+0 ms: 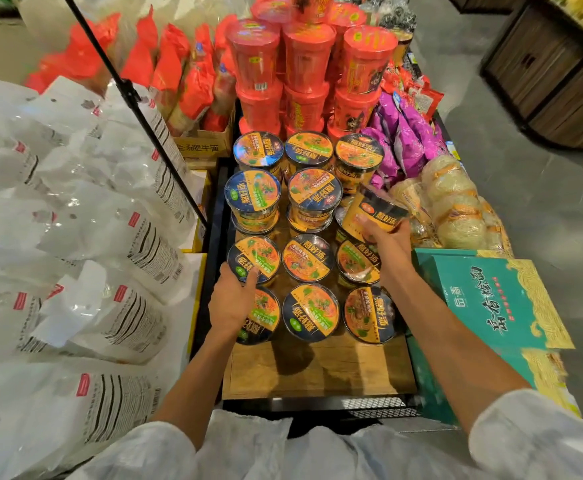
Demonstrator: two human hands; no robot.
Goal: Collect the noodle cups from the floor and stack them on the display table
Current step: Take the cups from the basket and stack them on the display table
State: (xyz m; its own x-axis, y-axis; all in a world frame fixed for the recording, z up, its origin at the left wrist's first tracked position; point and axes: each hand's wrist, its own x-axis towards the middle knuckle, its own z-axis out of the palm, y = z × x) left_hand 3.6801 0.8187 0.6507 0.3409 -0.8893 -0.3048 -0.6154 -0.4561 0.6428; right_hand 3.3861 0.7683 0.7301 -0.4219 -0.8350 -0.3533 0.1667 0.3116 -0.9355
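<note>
Crowded on all sides: crinkly white packets point(85, 216) left, tall red cups point(309, 60) behind, teal box point(491, 299) right, black pole point(134, 98) slanting across. Round foil-lidded noodle cups point(309, 258) in rows on wooden table point(318, 372), some two high. Left hand point(231, 303) curled on near-left cup's point(253, 259) rim. Right hand point(385, 233) gripping a tilted cup point(376, 209) above right column.

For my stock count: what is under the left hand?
The left hand grips a noodle cup by its near rim; below it sits another cup, partly covered by the hand.
</note>
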